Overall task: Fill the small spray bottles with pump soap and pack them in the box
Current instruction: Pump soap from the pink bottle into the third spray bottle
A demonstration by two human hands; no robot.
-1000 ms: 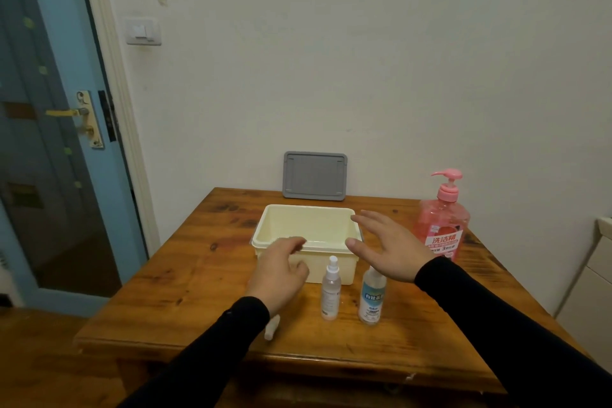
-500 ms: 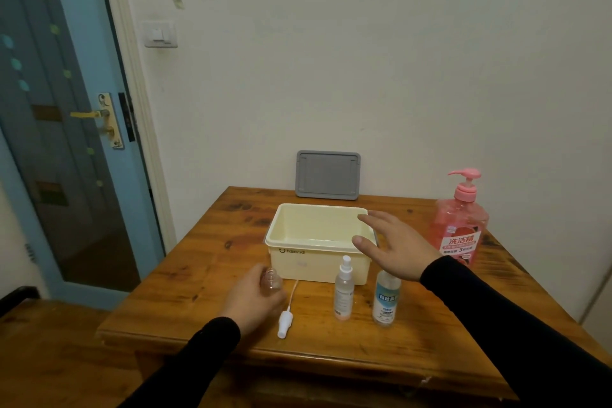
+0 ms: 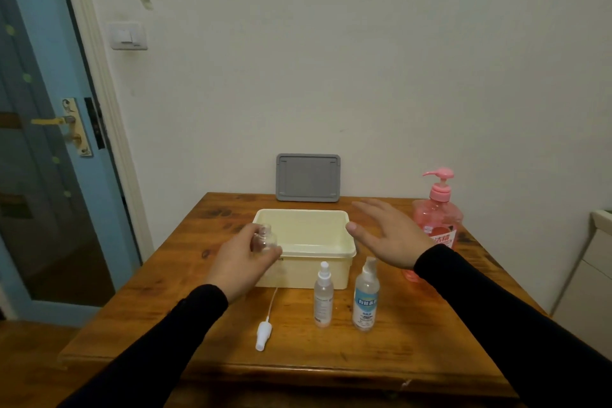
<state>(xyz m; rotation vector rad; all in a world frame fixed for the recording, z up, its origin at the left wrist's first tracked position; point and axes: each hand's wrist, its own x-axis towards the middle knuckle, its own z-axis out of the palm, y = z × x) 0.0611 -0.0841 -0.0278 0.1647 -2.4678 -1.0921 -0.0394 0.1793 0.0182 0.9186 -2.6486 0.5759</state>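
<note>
Box: we see a cream box [image 3: 318, 266] at the middle of the wooden table [image 3: 414, 348], nothing visible inside it.
Small bottles: two capped spray bottles, one clear [image 3: 323, 300] and one blue-labelled [image 3: 365, 301], stand upright just near of the box.
Loose sprayer: a white spray head [image 3: 264, 334] with its tube lies on the table, near left of them.
Soap: the pink pump bottle [image 3: 437, 218] stands far right, pink liquid inside.
Lid: a grey lid [image 3: 308, 177] leans against the wall.
Left hand: our left hand [image 3: 240, 261] grips an uncapped clear bottle [image 3: 264, 239] at the box's left rim.
Right hand: our right hand [image 3: 390, 235] hovers spread over the box's right edge, holding nothing.
</note>
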